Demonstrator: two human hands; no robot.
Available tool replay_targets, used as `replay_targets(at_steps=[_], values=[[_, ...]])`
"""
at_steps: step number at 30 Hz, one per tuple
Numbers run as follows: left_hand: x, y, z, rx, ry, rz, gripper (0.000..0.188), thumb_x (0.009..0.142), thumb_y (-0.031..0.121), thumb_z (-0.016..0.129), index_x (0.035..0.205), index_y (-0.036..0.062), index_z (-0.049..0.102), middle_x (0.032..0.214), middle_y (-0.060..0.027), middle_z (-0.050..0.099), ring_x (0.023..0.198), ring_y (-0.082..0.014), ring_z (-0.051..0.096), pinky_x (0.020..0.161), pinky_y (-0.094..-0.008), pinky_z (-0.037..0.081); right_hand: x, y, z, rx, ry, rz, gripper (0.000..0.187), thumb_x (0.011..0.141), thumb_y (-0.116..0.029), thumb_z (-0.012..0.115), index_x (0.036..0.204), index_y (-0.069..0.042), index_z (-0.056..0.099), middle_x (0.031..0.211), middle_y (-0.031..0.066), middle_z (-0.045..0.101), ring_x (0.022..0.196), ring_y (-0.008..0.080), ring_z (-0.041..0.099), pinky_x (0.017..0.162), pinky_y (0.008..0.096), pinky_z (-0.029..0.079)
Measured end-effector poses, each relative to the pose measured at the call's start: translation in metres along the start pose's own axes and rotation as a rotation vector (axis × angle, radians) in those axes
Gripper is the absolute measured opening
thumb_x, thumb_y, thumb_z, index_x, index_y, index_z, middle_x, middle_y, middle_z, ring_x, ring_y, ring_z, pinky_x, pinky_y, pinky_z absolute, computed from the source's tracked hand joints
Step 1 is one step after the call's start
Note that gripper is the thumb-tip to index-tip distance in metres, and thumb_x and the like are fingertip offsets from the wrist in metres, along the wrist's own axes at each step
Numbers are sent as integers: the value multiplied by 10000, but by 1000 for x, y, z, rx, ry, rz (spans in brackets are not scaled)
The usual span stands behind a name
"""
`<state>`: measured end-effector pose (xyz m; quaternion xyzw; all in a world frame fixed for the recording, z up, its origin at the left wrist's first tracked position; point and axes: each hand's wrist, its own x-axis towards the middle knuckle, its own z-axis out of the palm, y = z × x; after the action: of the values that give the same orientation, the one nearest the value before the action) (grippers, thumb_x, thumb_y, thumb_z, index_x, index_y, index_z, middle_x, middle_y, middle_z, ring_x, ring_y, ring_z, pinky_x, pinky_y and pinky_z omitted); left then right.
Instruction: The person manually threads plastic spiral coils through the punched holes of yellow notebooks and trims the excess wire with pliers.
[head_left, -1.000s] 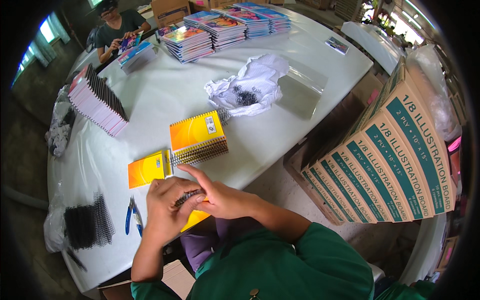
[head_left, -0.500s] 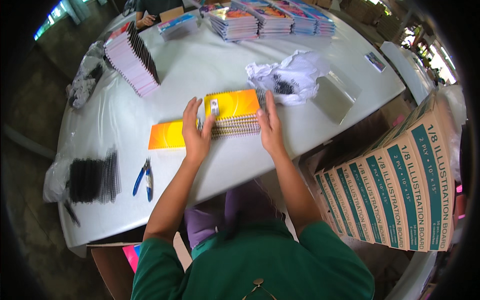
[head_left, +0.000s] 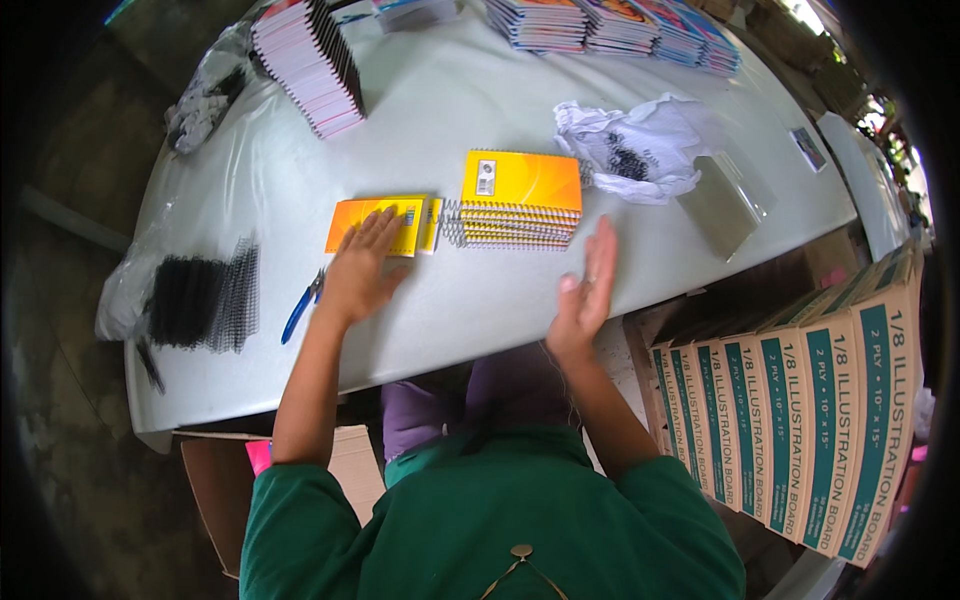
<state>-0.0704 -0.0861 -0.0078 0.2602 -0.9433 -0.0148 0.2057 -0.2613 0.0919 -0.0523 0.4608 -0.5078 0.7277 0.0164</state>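
My left hand (head_left: pixel 362 268) lies with its fingers stretched over a low pile of orange-and-yellow notebooks (head_left: pixel 345 222). Nothing is gripped in it. To the right of that pile stands a neat stack of spiral-bound yellow-orange notebooks (head_left: pixel 525 180), with wire coils poking out on its left side. My right hand (head_left: pixel 588 295) is open and holds nothing, held just off the stack's lower right corner with the thumb apart. Blue-handled pliers (head_left: pixel 302 308) rest left of my left wrist, their tip partly hidden by it.
Black spiral coils (head_left: pixel 200 302) lie at the table's left. A tall stack of spiral-bound books (head_left: pixel 305 65) is at the far left, and colourful books (head_left: pixel 540 25) line the far edge. A crumpled white bag (head_left: pixel 665 150) holds dark coils. Cardboard boxes (head_left: pixel 800 420) stand at the right.
My left hand has moved from the notebook stack to the low pile on its left. My right hand has drawn away from the stack toward me. The view has shifted.
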Motion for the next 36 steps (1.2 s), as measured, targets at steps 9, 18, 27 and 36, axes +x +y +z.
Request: replay_targets(at_steps=[9, 18, 27, 36], values=[[-48, 72, -67, -1301, 56, -684, 375, 985, 260, 379, 1099, -41, 572, 967, -52, 622, 870, -99, 540, 756, -255, 431, -30, -36, 63, -382, -481, -516, 445, 753, -136, 659, 1181, -86, 551, 1285, 140, 505, 1232, 300, 444, 1080, 506, 172], [-95, -150, -19, 506, 19, -861, 470, 886, 450, 463, 1143, 61, 526, 1060, -149, 576, 1040, -312, 536, 866, -473, 382, 4, -14, 63, 407, -579, 564, 266, 862, -49, 570, 1119, 16, 587, 1041, 110, 628, 934, 116, 561, 837, 255, 445], [-64, -113, -76, 118, 311, -630, 273, 906, 273, 513, 1082, 83, 598, 874, -136, 625, 775, -282, 608, 698, -369, 465, 2, 4, 61, 329, -654, 395, 290, 864, -2, 547, 1153, 13, 566, 1110, 96, 616, 978, 128, 568, 870, 260, 447], [-56, -25, -35, -771, -187, -460, 367, 951, 339, 453, 812, 15, 554, 667, -56, 513, 647, -130, 446, 641, -270, 406, 1, 6, 60, 316, -619, 433, 272, 862, 10, 543, 1132, 25, 574, 1068, 103, 630, 934, 123, 582, 819, 253, 474]])
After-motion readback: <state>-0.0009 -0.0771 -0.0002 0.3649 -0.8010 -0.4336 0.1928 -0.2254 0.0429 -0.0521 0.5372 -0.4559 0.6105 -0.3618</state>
